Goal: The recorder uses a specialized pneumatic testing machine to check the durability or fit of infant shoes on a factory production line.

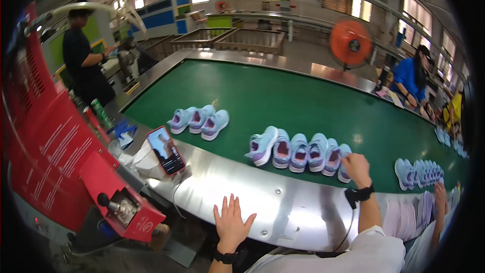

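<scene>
A row of light blue sneakers with lilac soles stands on the green conveyor belt. The leftmost sneaker of that row is tilted against its neighbour. At the row's right end my right hand has its bent fingers on the last sneaker, covering part of its upper. My left hand, fingers spread and holding nothing, is over the near metal edge of the belt. Both wrists wear black bands. Farther left on the belt, three matching sneakers stand close together.
A red machine with a black-knobbed lever is at my left, beside a propped phone. More sneakers stand at right, near another person's hand. An orange fan and a person in blue are beyond the belt.
</scene>
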`<control>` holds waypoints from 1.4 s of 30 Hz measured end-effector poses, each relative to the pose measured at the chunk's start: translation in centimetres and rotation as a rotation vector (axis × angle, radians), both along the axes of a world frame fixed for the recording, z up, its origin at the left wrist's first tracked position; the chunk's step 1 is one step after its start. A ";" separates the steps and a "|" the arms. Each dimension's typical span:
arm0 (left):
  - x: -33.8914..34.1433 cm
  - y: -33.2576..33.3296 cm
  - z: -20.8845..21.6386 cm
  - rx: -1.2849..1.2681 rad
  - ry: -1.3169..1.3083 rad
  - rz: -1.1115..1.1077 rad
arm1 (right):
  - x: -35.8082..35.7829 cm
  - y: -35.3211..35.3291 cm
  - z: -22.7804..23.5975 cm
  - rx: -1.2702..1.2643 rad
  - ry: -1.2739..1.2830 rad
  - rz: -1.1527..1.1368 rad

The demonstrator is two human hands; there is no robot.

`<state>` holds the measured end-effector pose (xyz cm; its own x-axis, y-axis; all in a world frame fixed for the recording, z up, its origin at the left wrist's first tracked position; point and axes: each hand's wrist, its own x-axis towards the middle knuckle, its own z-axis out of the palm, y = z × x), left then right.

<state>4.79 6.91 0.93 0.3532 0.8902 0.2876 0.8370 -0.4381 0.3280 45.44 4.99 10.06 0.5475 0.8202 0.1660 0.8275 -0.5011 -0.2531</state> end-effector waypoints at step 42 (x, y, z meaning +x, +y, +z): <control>-10.6 -13.0 -6.0 -1.022 -2.512 -0.465 | -31.1 1.3 5.9 0.108 0.232 1.816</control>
<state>-5.82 -6.09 -5.06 0.3401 0.9389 0.0539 -0.9402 0.3383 0.0386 14.37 6.31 15.93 -0.8842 0.3483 0.3113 0.2131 0.8937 -0.3948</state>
